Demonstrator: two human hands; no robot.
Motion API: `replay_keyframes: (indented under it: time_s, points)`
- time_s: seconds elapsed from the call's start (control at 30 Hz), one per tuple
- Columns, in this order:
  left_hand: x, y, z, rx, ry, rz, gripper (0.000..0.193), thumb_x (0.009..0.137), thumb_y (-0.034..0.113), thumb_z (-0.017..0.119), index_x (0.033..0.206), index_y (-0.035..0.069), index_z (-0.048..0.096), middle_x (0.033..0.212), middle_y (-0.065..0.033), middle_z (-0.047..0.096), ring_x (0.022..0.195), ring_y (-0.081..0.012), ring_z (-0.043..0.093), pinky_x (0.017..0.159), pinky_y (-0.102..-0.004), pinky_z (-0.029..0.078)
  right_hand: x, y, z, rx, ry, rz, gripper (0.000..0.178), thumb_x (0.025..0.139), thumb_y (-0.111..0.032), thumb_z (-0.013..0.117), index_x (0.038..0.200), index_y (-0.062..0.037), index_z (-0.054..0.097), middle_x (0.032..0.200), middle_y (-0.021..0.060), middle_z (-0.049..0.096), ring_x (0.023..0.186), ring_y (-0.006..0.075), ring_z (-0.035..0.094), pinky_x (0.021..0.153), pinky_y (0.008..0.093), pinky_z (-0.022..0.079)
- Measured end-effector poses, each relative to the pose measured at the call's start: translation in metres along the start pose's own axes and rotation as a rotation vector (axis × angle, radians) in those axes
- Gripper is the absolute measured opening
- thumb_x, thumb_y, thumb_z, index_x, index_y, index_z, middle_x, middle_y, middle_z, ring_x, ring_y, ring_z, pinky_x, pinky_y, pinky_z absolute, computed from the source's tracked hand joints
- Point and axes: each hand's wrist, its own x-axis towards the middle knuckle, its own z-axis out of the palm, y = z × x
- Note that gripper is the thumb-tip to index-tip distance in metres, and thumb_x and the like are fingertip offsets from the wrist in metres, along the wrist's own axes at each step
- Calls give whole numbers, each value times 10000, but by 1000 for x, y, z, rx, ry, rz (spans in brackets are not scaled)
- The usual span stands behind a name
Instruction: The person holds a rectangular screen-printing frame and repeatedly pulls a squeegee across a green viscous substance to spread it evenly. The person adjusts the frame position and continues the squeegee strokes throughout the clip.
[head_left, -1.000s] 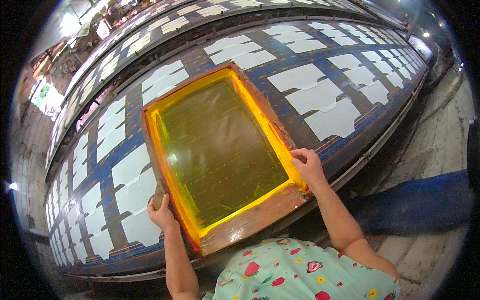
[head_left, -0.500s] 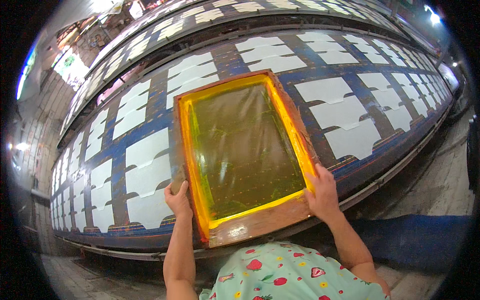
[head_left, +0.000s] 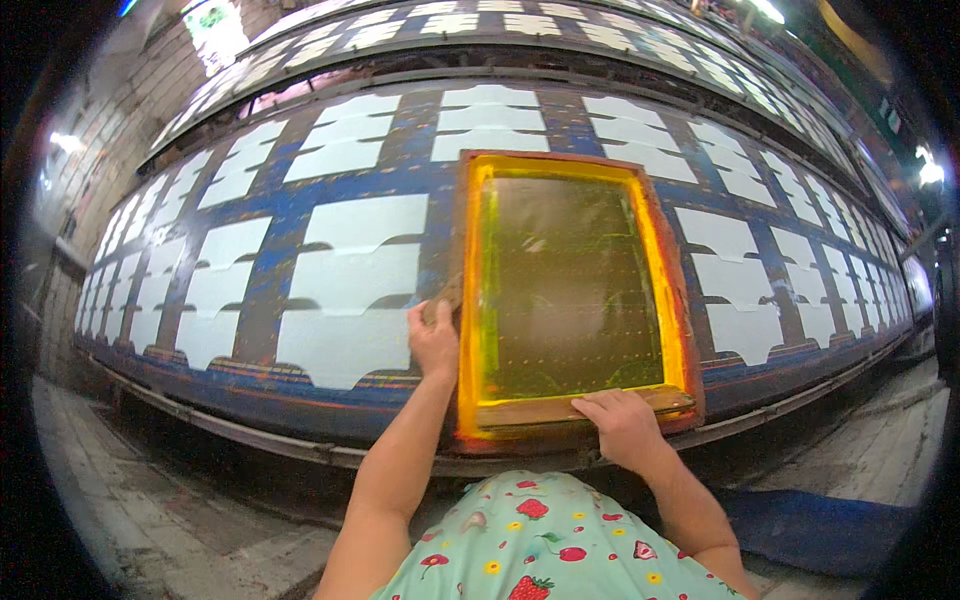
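Two hands: left hand (head_left: 434, 340) closed on a brown block (head_left: 451, 294) at the framed screen's (head_left: 570, 285) left side; right hand (head_left: 620, 430) laid over its near bar (head_left: 530, 409) (firm grip or not, can't tell).
Screen spot: lower centre-right of the picture, above the long table (head_left: 335, 187); resting or lifted, unclear.
Progress: white pieces (head_left: 355, 285) laid in rows; visible ones look plain, so probably unworked; under the screen, too dim.
Screen build: rectangular, yellow-smeared border, glossy olive-brown see-through sheet.
White pieces: flat, curve-notched.
Table top: worn blue-brown, speckled.
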Motion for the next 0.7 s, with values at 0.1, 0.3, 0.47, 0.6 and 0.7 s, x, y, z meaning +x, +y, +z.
replay_keyframes:
  time_s: [0.1,0.3,0.47,0.6,0.7]
  points:
    - [1,1,-1,2,4,1,475,1015,356,777,1305,-7,677,1268,-278,741,1191,-417,710,1035,-475,541,23,-3,-6,1,-213,114,440,856,-1,642,1261,-106,778,1095,156,781,1062,395,743,950,515,588]
    - [1,-6,-1,105,-4,89,536,1020,338,760,1388,-25,622,1328,-288,657,1267,-457,620,1107,-518,488,9,-6,-15,27,-225,140,464,864,-11,641,1290,-139,773,1117,151,781,1086,400,732,967,522,582]
    - [-2,-7,3,87,21,157,549,1019,375,783,1389,0,630,1360,-267,620,1294,-446,586,1127,-502,472,-19,-30,14,-24,-38,141,427,884,-20,648,1281,-108,779,1141,135,794,1116,357,746,975,481,588]
    - [-3,-6,1,77,-14,135,560,1029,372,778,1417,0,620,1386,-261,608,1305,-431,584,1142,-503,466,-23,-34,26,-82,83,104,411,895,-39,665,1281,-113,785,1197,107,775,1135,325,741,989,450,585]
    - [-3,-3,-1,87,-29,146,549,1036,340,756,1425,-16,602,1378,-256,594,1299,-421,586,1137,-498,470,-10,-22,31,-130,125,75,410,892,-52,672,1282,-119,781,1233,105,748,1153,316,728,993,446,581]
